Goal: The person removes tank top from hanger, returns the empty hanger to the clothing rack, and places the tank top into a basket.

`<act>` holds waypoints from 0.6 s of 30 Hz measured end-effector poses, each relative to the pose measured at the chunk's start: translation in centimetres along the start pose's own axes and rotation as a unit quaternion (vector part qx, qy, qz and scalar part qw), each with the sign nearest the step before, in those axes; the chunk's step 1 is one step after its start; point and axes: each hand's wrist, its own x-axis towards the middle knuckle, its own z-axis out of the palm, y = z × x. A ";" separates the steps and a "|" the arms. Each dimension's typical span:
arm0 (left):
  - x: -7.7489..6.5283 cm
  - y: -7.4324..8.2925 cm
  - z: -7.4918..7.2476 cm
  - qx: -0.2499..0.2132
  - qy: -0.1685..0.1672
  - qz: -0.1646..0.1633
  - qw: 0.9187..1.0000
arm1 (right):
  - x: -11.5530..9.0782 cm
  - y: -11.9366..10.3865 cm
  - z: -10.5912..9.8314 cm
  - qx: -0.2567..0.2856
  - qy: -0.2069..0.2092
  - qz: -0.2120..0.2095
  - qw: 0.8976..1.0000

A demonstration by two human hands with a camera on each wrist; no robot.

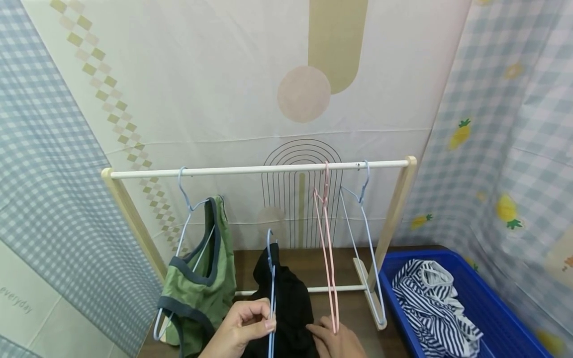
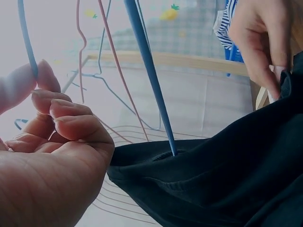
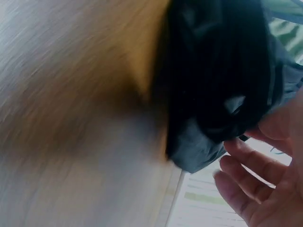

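In the head view, my left hand (image 1: 243, 328) pinches a blue hanger (image 1: 272, 278) between thumb and fingers. A black garment (image 1: 293, 303) hangs on this hanger, which stands in front of the rack. The left wrist view shows one arm of the hanger (image 2: 154, 75) going into the black cloth (image 2: 213, 175). My right hand (image 1: 337, 343) is at the garment's right side, low and partly behind a pink hanger (image 1: 330, 248). Its thumb and forefinger pinch the garment's edge in the right wrist view, while the other fingers (image 3: 241, 182) are spread.
A white rail (image 1: 237, 170) with wooden posts carries a green sleeveless top (image 1: 201, 293) on a blue hanger at left. The pink hanger and another blue hanger (image 1: 369, 238) hang at right. A blue basket (image 1: 497, 318) holds a striped garment (image 1: 429, 303).
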 end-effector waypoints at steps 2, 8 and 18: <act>0.0 -0.2 0.0 -0.008 -0.010 0.011 1.000 | 0.4 -0.2 0.1 0.003 0.044 -0.002 0.999; -0.1 -0.2 0.1 -0.025 -0.020 0.009 0.999 | 2.5 -1.3 -0.1 0.034 0.128 -0.009 0.991; -0.1 -1.0 0.0 -0.028 -0.050 0.052 0.997 | 7.7 -3.4 -0.1 0.150 0.103 0.074 0.980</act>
